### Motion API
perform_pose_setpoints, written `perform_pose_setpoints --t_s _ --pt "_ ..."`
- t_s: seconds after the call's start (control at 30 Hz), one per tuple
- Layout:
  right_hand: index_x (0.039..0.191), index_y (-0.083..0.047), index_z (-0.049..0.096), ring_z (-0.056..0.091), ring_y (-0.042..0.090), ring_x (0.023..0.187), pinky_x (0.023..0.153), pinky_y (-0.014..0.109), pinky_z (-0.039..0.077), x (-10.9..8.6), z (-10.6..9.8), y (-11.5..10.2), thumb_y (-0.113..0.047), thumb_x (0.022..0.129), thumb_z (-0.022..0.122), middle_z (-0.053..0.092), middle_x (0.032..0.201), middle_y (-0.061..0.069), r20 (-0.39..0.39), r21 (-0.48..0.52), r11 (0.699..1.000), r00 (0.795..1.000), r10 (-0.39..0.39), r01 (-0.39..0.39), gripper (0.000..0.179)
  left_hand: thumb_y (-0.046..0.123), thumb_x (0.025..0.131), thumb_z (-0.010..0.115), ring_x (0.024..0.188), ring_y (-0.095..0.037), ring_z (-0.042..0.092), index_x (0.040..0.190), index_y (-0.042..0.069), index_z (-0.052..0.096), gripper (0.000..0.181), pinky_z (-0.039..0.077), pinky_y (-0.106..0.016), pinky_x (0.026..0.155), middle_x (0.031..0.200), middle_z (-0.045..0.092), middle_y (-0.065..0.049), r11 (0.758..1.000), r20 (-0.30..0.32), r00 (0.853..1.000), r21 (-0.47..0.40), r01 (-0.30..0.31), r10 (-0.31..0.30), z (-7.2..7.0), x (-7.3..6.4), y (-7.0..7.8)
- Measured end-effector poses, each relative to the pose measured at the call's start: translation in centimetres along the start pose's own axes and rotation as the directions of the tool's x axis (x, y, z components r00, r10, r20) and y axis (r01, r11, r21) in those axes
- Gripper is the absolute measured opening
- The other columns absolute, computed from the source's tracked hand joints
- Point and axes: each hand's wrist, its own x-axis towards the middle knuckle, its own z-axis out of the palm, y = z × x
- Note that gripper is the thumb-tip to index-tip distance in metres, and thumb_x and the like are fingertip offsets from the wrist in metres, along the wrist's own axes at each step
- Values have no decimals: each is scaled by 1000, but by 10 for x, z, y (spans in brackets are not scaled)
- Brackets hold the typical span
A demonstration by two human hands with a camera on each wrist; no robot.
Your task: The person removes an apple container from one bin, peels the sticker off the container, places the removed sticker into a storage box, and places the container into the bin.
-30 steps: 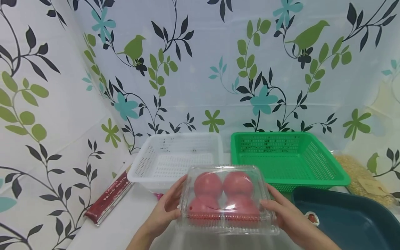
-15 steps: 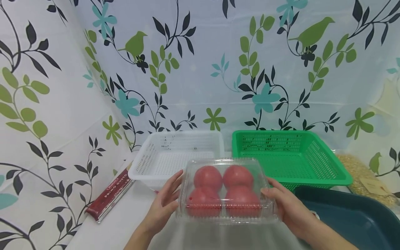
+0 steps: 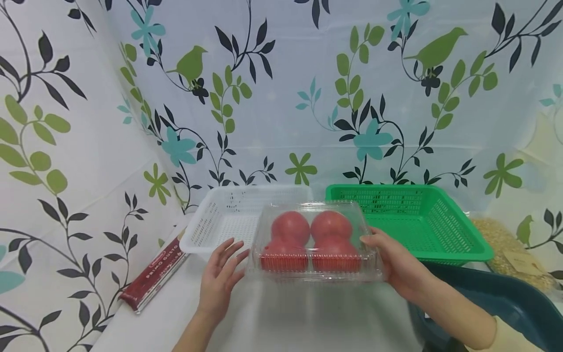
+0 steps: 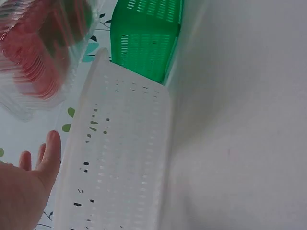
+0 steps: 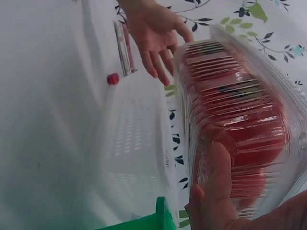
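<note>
A clear plastic clamshell box (image 3: 316, 277) with several round red fruits (image 3: 291, 227), like tomatoes, hangs above the white table in the head view. My right hand (image 3: 398, 264) grips its right end, thumb on the near side of the lid. In the right wrist view the fingers (image 5: 219, 177) lie against the box's ribbed wall. My left hand (image 3: 220, 276) is off the box's left end, palm toward it with fingers spread and nothing held. A gap shows between that hand (image 4: 26, 191) and the box (image 4: 53, 103) in the left wrist view.
Behind the box stand a white basket (image 3: 193, 239) and a green basket (image 3: 477, 247). A dark blue tray (image 3: 506, 298) lies front right, under my right forearm. A red pasta packet (image 3: 154, 278) leans at the left; a bag of yellowish grains (image 3: 519, 249) sits far right.
The box has risen and moved slightly away from me, tipping a little. My left hand has come off its left end, while my right hand keeps its grip.
</note>
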Motion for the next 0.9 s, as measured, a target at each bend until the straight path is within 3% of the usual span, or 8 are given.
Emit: perform_pose_setpoints --t_s 0.13,0.3,0.47,0.7,0.9 --pt "159 -16 18 43 31 124 93 41 52 12 1 -9 -38 98 51 44 139 15 -1 3 1000 1000 -24 24 74 11 107 49 122 -23 61 147 1 36 43 57 -36 93 134 57 -9 999 -112 993 -36 30 -34 -4 -2 -3" --pt "157 -16 21 53 28 115 92 42 55 28 2 -18 -40 98 54 52 129 12 9 47 999 1000 -24 24 72 19 107 53 115 -19 64 143 2 40 42 56 -39 94 126 59 -8 993 -224 970 -85 78 -96 -11 -4 -6" --pt "155 -14 23 54 30 114 92 47 56 45 1 -24 -38 98 54 51 130 14 26 83 996 999 -36 34 69 24 108 51 117 -19 62 147 3 35 47 53 -40 100 131 55 -8 972 -253 948 -185 147 -191 -16 0 -9" --pt "152 -12 28 57 30 111 90 47 58 69 2 -23 -38 97 57 53 130 17 0 109 994 1000 4 -4 67 25 108 50 119 -19 62 146 9 36 44 52 -39 102 138 50 -10 919 -300 899 -331 215 -318 -22 4 -16" --pt "152 -12 28 56 32 112 88 48 59 86 6 -26 -38 98 56 50 132 18 4 116 993 1000 -5 4 66 22 108 49 119 -18 62 140 15 34 36 50 -39 103 138 46 -8 876 -292 884 -429 221 -366 -25 8 -20"
